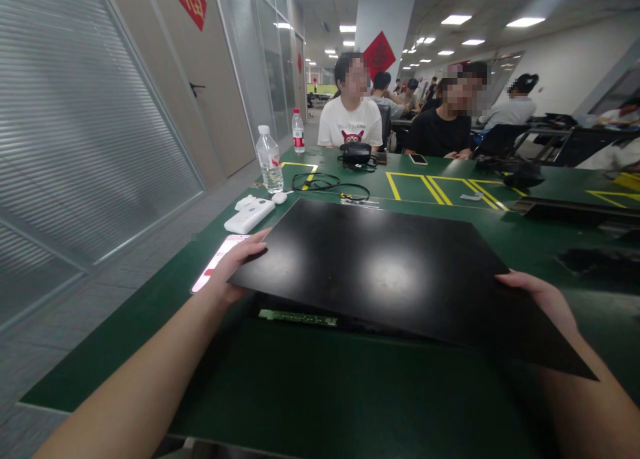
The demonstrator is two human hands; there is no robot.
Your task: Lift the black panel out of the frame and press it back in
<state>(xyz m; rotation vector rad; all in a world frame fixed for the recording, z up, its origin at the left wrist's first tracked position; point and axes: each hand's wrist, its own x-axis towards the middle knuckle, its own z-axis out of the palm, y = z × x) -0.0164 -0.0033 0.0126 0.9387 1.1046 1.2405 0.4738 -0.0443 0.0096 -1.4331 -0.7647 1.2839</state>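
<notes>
Both my hands hold a thin black display panel [360, 266], glossy on top with two blurred light reflections, raised and tilted above the green table. My left hand [239, 262] grips its left edge, thumb on top and the other fingers mostly underneath. At the right side, my right hand [545, 299] pinches the edge with its thumb over the surface; its other fingers are hidden below. Under the panel's near edge a narrow green circuit board strip [299, 318] shows; I cannot tell whether it is attached. A lit phone [213, 269] lies beside my left hand.
On the green table [125, 339], a white power bank [250, 216], a water bottle [270, 159], a smaller bottle [298, 132] and a black cable [325, 182] are at the back left. Yellow tape outlines [430, 186] mark the far side, where two people sit. Dark strips [575, 219] lie right.
</notes>
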